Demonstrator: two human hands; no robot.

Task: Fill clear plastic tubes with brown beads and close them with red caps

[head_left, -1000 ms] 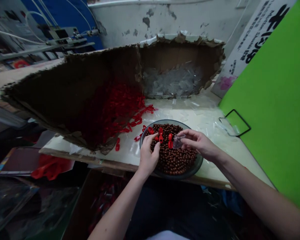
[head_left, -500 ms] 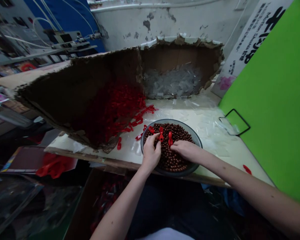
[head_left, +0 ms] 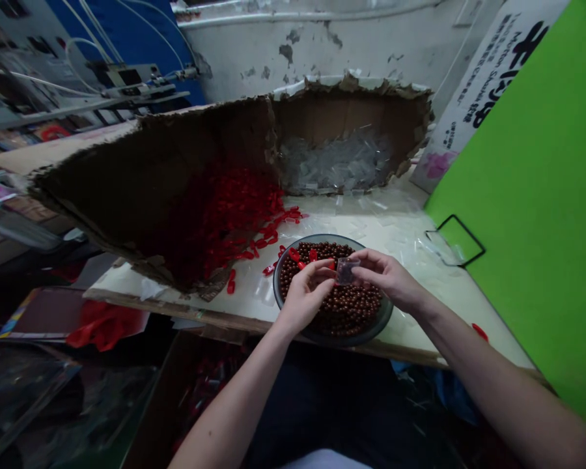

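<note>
Above a grey bowl of shiny brown beads, my two hands meet. My left hand pinches a red plastic piece, mostly hidden by the fingers. Between the fingertips of my right hand is a small clear plastic sleeve, flat and roughly rectangular. The sleeve's left edge is close to the red piece; whether they touch I cannot tell. More red plastic pieces lie on the beads at the bowl's far left.
A torn cardboard box behind the bowl holds a heap of red pieces and a pile of clear sleeves. Loose pieces are strewn over the white tabletop. A green panel with a black wire handle borders the right side.
My right hand has risen from the beads and now holds the clear sleeve. My left hand has shifted right towards it with the red piece.
</note>
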